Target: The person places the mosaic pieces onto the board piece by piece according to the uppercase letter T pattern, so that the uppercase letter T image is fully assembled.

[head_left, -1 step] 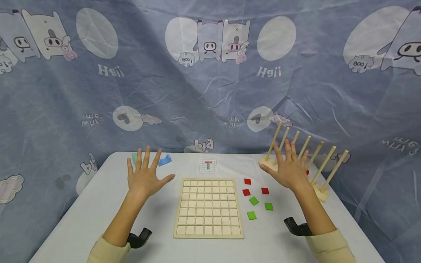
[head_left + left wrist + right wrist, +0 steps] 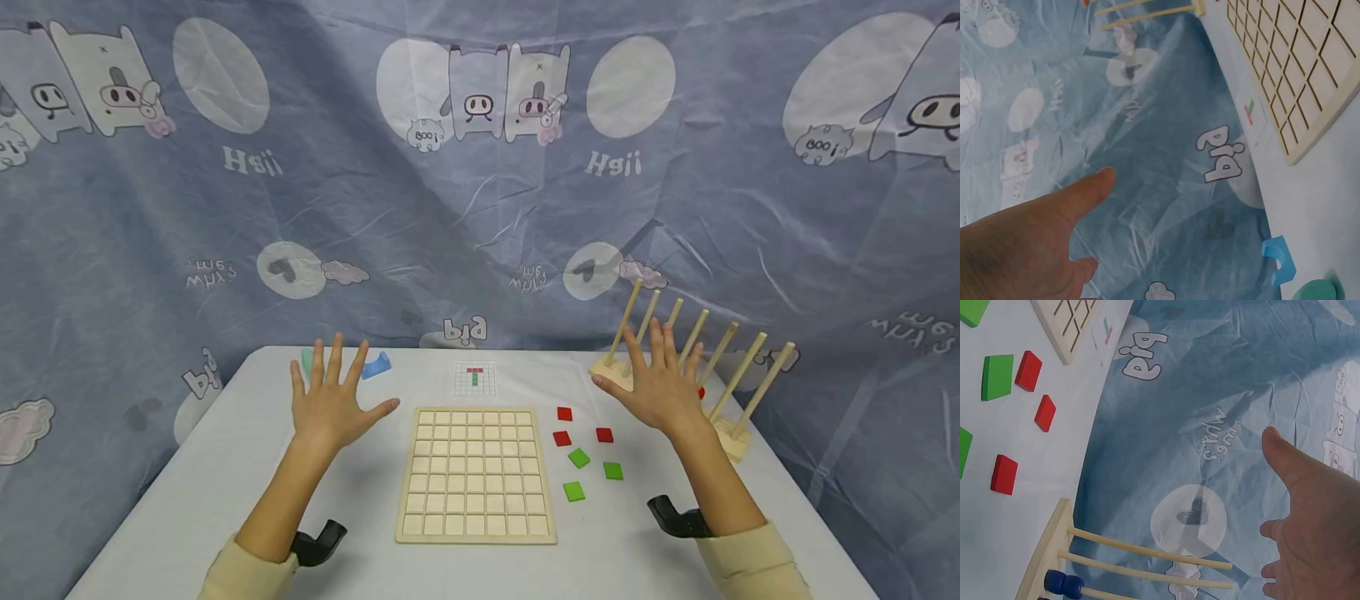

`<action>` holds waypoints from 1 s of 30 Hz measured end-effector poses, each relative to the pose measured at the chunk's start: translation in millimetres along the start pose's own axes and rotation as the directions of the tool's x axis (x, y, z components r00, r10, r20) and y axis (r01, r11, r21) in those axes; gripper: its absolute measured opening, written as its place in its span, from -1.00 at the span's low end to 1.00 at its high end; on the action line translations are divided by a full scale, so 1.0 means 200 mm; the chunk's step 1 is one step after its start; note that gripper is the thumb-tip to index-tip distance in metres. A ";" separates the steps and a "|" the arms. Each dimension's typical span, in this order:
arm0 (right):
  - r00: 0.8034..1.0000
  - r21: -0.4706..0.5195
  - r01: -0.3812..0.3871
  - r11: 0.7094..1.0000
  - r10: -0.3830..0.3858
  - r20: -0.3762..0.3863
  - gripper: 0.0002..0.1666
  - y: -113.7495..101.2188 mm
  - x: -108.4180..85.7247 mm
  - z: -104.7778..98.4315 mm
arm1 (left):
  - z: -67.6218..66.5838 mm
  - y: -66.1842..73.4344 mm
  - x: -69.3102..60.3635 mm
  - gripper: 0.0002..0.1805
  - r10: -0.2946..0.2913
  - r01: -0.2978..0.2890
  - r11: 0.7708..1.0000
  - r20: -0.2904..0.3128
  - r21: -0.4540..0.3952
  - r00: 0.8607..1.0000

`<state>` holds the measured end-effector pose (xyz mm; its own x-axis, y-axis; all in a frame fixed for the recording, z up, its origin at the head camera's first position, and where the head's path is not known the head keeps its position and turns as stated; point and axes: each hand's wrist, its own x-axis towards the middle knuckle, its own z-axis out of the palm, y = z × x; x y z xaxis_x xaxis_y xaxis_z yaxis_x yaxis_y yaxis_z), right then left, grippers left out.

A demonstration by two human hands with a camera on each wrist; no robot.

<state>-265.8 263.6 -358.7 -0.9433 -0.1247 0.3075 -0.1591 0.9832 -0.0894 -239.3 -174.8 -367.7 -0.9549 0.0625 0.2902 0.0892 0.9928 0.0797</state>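
Reads as a ready pose: left hand (image 2: 330, 410) and right hand (image 2: 663, 385) both free, nothing picked up.
Fingers (image 2: 334, 360) straight and spread on both, above the surface (image 2: 480, 573). Board (image 2: 476, 483) sits between the forearms; looks roughly square, no clear long axis, edges near-far and left-right. Red tiles (image 2: 562, 439) and green tiles (image 2: 573, 492) lie flat just right of it, greens nearer. Card (image 2: 475, 379) beyond board: T, stem pointing near. Rack (image 2: 732, 442) at right, long axis far-left to near-right. A pick would call for an edge pinch; tiles look thin.
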 end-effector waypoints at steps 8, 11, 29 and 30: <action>1.000 -0.005 -0.001 1.000 0.001 0.005 0.16 0.00 -0.01 0.00 | 0.03 -0.01 0.00 0.08 -0.003 0.003 1.000 -0.001 0.006 1.000; 1.000 -0.007 -0.004 1.000 0.004 0.003 0.16 0.00 -0.01 0.00 | 0.02 -0.01 0.00 0.07 0.000 0.000 1.000 -0.008 -0.002 1.000; 0.955 0.207 0.090 0.974 -0.026 -0.294 -0.28 0.02 -0.05 0.09 | 0.11 0.02 -0.05 -0.21 0.044 -0.083 0.982 -0.222 -0.168 0.974; 0.950 0.236 0.089 0.968 -0.011 -0.311 -0.31 0.03 -0.06 0.11 | 0.13 0.03 -0.06 -0.22 0.044 -0.088 0.979 -0.234 -0.181 0.971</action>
<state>-261.7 268.8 -383.6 -0.8038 -0.0882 0.5883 -0.3069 0.9087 -0.2830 -234.1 -167.3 -395.1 -0.8571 0.0801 0.5089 0.2226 0.9484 0.2256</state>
